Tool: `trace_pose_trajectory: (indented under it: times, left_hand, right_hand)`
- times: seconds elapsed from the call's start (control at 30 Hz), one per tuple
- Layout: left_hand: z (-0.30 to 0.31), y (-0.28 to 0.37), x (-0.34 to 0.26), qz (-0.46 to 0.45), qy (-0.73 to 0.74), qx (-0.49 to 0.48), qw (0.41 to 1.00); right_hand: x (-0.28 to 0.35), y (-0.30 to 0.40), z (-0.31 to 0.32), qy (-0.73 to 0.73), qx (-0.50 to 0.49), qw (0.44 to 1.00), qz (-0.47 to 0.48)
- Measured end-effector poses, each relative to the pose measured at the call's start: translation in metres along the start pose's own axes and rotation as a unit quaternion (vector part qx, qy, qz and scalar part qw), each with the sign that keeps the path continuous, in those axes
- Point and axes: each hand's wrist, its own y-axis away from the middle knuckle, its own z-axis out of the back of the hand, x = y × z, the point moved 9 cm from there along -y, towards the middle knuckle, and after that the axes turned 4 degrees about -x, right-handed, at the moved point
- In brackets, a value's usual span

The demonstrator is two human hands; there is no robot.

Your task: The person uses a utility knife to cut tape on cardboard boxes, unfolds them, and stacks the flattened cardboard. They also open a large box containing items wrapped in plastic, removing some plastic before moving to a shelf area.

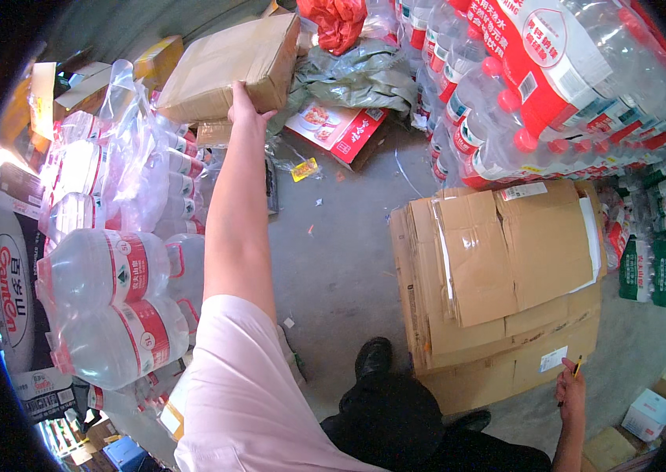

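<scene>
My left hand (244, 109) is stretched far forward and grips the near edge of a taped cardboard box (226, 65). The thumb lies against the box's side, while the other fingers are partly hidden. Under and beside the box are a crumpled grey-green plastic sheet (362, 76) and a red-and-white printed food carton (336, 127). At the lower right, my right hand (572, 389) holds a slim yellow-and-black tool (577, 367), probably a utility knife. That hand is beside a stack of flattened cardboard boxes (504, 253); a white label (553, 359) shows on the lowest sheet.
Large 5L water bottles (111, 307) and shrink-wrapped bottle packs (132, 159) line the left. More bottle packs (545, 76) are piled high at the upper right. A red plastic bag (333, 23) lies at the back. Small scraps dot the concrete floor (333, 253).
</scene>
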Motion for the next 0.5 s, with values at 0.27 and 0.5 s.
trace_pose_trajectory:
  times: [0.27, 0.5]
  left_hand:
    - [0.056, 0.085, -0.014, -0.169, -0.073, 0.103, 0.978]
    - [0.091, 0.280, -0.004, -0.213, -0.146, 0.140, 0.956]
  right_hand:
    - [0.011, -0.013, -0.008, -0.010, 0.022, 0.999, 0.045]
    - [0.003, -0.025, -0.004, -0.069, 0.054, 0.993, 0.082]
